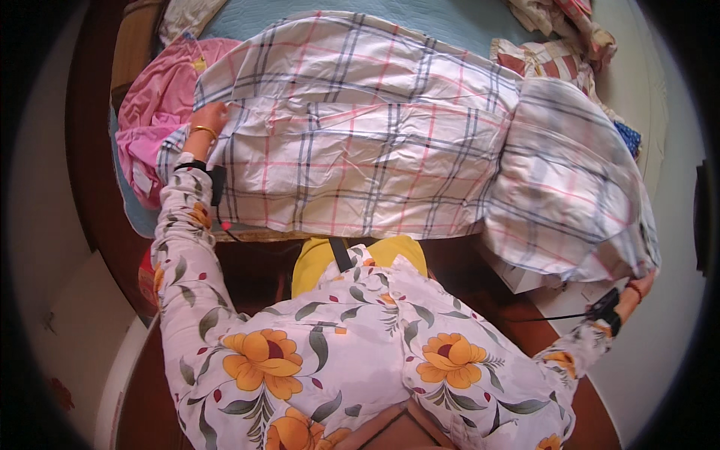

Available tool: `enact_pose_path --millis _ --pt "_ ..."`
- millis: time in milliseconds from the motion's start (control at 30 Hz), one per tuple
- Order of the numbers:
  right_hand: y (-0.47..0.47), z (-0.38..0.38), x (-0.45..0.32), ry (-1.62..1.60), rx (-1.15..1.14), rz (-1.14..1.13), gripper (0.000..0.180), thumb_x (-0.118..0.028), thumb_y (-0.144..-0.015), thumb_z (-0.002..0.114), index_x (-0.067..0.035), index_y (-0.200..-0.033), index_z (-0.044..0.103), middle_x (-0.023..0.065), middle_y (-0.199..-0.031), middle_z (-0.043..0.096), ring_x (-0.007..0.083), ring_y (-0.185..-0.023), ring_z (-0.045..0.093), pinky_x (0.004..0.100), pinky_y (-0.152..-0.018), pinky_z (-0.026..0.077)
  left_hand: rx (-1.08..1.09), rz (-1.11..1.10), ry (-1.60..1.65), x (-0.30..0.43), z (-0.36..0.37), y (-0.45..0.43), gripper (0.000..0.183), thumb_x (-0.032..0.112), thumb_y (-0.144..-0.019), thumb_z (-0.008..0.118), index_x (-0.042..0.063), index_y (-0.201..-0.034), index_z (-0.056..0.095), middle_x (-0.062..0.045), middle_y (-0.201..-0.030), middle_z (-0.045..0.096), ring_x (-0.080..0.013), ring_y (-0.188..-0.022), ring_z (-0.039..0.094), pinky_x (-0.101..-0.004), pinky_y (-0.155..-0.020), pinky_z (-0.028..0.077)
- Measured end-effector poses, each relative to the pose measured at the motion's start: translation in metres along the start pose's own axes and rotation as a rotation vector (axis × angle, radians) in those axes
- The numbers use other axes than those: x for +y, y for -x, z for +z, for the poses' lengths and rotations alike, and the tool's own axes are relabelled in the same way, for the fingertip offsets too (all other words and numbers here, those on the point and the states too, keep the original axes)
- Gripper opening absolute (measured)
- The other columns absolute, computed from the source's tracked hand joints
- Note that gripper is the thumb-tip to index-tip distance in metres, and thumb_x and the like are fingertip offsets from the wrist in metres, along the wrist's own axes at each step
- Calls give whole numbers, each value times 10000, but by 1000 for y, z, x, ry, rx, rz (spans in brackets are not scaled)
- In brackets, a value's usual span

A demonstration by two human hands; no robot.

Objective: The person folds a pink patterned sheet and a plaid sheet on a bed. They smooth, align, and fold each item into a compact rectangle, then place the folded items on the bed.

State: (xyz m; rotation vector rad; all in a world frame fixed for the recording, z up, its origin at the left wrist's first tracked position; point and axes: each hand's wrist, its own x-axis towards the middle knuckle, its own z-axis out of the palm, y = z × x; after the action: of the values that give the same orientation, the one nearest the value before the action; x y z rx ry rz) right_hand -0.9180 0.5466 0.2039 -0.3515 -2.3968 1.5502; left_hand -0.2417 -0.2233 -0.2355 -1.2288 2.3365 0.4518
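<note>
A white plaid cloth (360,152) with dark blue and pink lines is spread wide across the bed before me. My left hand (209,121), a gold bangle at its wrist, has its fingers curled on the cloth's left end. Far out to the right, my right hand (643,286) grips the cloth's lower right corner. Between the two, the cloth's right part is lifted, slightly blurred, and hangs past the bed's edge. A deep crease divides it from the flatter main part. Most fingers of my right hand are hidden by the cloth.
Pink fabric (154,101) lies bunched at the left end of the bed. Behind the cloth shows a light blue quilted bed cover (371,17). A red-and-white patterned textile (543,59) is heaped at the back right. A white wall (675,185) stands close on the right.
</note>
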Motion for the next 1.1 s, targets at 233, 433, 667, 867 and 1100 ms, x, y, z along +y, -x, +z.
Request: enact_pose_path --millis 233,433,667,867,1100 --pt "-45 70 24 563 146 -466 430 -303 -819 486 -21 -1144 495 138 -1055 558 276 -901 558 372 -756 454 4 -21 -222 119 47 -5 354 241 -744 559 197 -1088 489 -78 -1018 603 -244 -1020 540 -476 -866 371" --pt "141 348 212 852 -1352 -553 491 -230 -822 519 -89 -1274 390 184 -1187 500 310 -1084 478 371 -898 377 -132 -22 -361 72 27 10 219 261 -699 623 171 -895 583 -31 -894 629 -215 -912 573 -427 -799 401" --pt "259 424 281 788 -1149 -951 343 -236 -707 619 -100 -1018 566 109 -883 538 306 -847 511 403 -718 418 181 166 -223 13 -16 51 104 250 -774 543 177 -758 615 -98 -704 588 -277 -689 571 -415 -668 428" --pt "200 342 230 698 -1338 -753 148 -29 -696 543 -41 -831 604 111 -812 576 290 -786 557 330 -707 440 437 272 -116 19 -60 53 126 161 -794 537 116 -908 569 -135 -685 574 -328 -608 546 -425 -524 411" --pt "105 388 134 844 -1024 -759 122 -59 -807 502 18 -876 565 104 -781 559 197 -763 542 284 -732 415 657 405 -212 62 -161 -53 174 252 -868 463 128 -989 488 -133 -790 589 -326 -724 578 -422 -597 462"
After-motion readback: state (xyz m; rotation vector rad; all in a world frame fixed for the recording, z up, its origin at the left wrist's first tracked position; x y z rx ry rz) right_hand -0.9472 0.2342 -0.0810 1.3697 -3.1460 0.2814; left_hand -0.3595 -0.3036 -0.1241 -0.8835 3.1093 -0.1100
